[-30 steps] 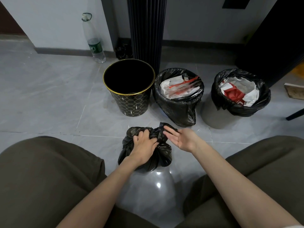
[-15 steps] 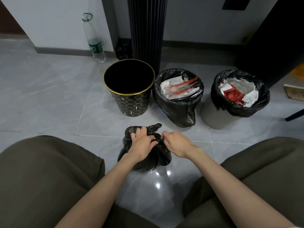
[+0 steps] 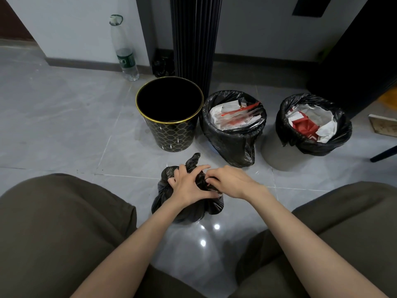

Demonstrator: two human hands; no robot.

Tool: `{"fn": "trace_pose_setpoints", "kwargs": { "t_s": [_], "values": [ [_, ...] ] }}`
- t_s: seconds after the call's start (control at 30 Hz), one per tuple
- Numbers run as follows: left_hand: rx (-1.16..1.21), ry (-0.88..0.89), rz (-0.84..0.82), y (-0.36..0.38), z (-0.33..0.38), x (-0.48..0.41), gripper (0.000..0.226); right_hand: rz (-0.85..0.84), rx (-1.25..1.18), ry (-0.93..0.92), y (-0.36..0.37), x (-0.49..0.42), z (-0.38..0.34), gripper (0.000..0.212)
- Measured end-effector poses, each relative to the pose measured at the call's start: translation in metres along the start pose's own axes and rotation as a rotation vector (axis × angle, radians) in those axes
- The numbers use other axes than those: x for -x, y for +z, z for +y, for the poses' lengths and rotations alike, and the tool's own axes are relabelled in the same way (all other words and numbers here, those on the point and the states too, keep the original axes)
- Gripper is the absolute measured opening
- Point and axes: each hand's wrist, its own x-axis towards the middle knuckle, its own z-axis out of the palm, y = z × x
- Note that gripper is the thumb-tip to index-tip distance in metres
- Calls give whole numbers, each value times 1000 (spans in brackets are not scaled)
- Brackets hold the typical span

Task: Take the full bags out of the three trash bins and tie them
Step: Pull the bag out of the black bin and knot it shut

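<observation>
Between your knees, at 12 o'clock, your left hand [image 3: 187,186] and right hand [image 3: 231,181] both pinch the gathered neck of the black bag [image 3: 184,208] on the floor tile [image 3: 64,136]. Beyond, the empty gold-rimmed bin [image 3: 171,134] stands at 11, the middle bin [image 3: 233,145] at 12, the grey bin [image 3: 279,155] at 1, narrow gaps between; open floor lies at 10.

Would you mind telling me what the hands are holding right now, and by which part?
Both the left hand and right hand grip the black trash bag on the floor by its gathered neck at the top.
</observation>
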Motion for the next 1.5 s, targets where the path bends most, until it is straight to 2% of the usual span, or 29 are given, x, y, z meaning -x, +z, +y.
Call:
{"fn": "trace_pose_setpoints", "kwargs": {
  "t_s": [0.13,0.23,0.3,0.4,0.47,0.5,0.57,0.63,0.7,0.73,0.8,0.87,0.93,0.97,1.03,1.13,1.23,1.3,1.37,1.4,1.47,1.5],
  "values": [
    [25,-45,9,1,0,-3,37,-7,-78,11,-5,0,-3,21],
    [-19,-54,12,5,-3,-4,27,28,-270,83,-9,-3,0,28],
    [-36,-50,20,5,-3,-5,25,30,-593,209,-8,-3,2,31],
    [-82,-17,27,7,-5,-6,23,4,-1411,542,2,-4,6,24],
    [-104,15,18,10,-5,-4,25,-17,-1715,630,9,-5,8,18],
    [-112,29,14,12,-5,-3,25,2,-1725,630,12,-7,9,19],
    [-129,51,15,14,-6,-2,27,110,-1461,573,19,-7,10,20],
    [-153,67,20,14,-5,-2,29,202,-881,420,26,-5,12,24],
    [-171,71,34,12,-6,-2,30,201,-255,296,32,-3,11,32],
    [-172,67,43,12,-6,-3,30,207,-33,266,32,-2,10,34],
    [-170,68,41,11,-8,-3,28,216,205,200,30,0,8,36],
    [-169,81,35,11,-9,-3,26,193,298,90,30,0,9,35],
    [-171,80,35,10,-9,-3,25,126,202,53,30,-2,10,33],
    [-173,78,35,10,-10,-3,25,74,56,85,31,-3,11,32],
    [-170,73,35,10,-10,-3,24,21,-424,191,32,-5,9,34],
    [-126,85,40,9,-9,-1,22,137,-1015,385,31,2,0,37],
    [-105,103,46,8,-7,0,24,194,-1423,537,38,8,-5,31],
    [-109,99,57,8,-7,1,26,219,-1625,577,43,7,-3,21],
    [-109,90,70,8,-7,1,27,275,-1681,606,40,6,-6,24],
    [-106,90,74,8,-8,1,27,317,-1633,618,39,5,-5,26],
    [-102,89,75,8,-8,1,27,409,-1393,583,39,4,0,29],
    [-102,89,75,8,-8,1,28,448,-1191,519,41,3,4,31]
  ]
}}
